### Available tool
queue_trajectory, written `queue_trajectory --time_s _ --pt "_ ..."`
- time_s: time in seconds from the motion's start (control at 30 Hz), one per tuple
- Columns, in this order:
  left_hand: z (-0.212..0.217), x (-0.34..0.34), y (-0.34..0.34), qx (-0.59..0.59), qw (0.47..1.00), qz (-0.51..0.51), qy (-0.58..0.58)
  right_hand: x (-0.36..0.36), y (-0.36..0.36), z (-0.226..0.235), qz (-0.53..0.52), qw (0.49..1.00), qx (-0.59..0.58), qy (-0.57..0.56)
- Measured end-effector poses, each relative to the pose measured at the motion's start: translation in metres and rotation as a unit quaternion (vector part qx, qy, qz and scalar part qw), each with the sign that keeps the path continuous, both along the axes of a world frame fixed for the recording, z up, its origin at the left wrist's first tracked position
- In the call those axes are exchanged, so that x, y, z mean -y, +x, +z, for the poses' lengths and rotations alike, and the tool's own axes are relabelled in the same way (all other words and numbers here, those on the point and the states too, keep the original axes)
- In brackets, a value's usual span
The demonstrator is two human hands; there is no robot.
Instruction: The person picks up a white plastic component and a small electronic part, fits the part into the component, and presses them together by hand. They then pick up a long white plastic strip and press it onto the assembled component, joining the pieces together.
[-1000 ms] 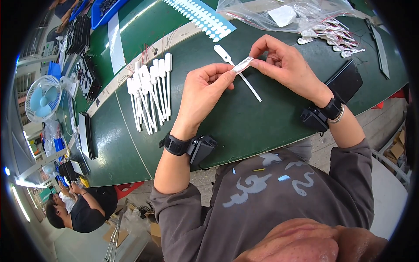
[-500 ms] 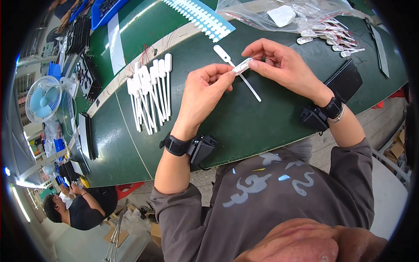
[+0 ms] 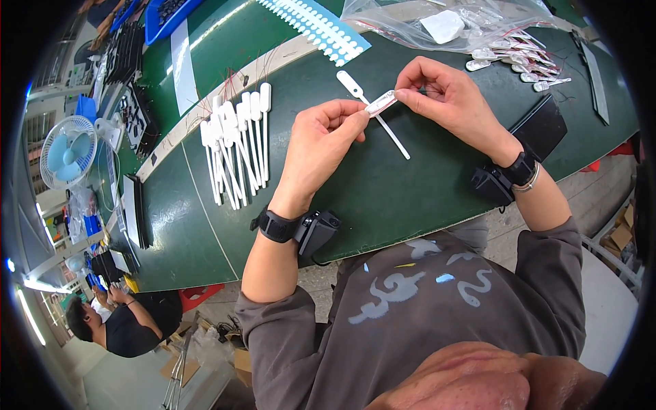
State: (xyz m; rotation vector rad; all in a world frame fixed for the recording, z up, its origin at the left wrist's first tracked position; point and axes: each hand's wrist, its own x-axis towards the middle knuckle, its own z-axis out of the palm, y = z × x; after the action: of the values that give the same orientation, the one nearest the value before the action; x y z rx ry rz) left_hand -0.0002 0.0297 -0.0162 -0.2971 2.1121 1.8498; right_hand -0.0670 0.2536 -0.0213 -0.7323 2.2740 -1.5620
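Note:
Between the thumb and fingers of my left hand [image 3: 331,133] is the left end of a small white oval part [image 3: 381,104], with a thin reddish line along its lower edge. My right hand [image 3: 437,101] is closed in a pinch at the part's other end. Whether those fingertips grip the part itself or a thin wire on it, I cannot tell. Below the part, a white plastic stick [image 3: 392,139] with a long oval head lies slanted on the green table [image 3: 307,225]; the held part hides some of it.
Left of my hands lies a bundle of white sticks [image 3: 236,137] with thin red wires. Far right, small white wired parts [image 3: 519,58] are piled beside a clear plastic bag [image 3: 403,24]. A blue sticker sheet [image 3: 318,31] lies at the back. A person [image 3: 140,324] sits far left.
My right hand has drawn slightly up and right; its thumb has slid from the part's face to its end, baring more of the part. The left hand is nearly still.

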Motion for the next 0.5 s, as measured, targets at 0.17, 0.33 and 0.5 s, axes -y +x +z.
queue_trajectory --time_s 0.17,0.33,0.5 --pt "-0.001 -0.001 0.0 -0.01 1.0 0.0 0.003 0.0 -0.001 -0.01 -0.002 0.999 0.038 -0.025" --pt "-0.003 -0.002 0.001 -0.018 1.0 -0.003 -0.001 -0.002 -0.003 -0.004 0.035 0.995 0.081 0.041" --pt "-0.001 -0.002 0.001 -0.016 1.0 -0.01 -0.004 -0.001 -0.001 -0.004 0.031 0.996 0.08 0.022"
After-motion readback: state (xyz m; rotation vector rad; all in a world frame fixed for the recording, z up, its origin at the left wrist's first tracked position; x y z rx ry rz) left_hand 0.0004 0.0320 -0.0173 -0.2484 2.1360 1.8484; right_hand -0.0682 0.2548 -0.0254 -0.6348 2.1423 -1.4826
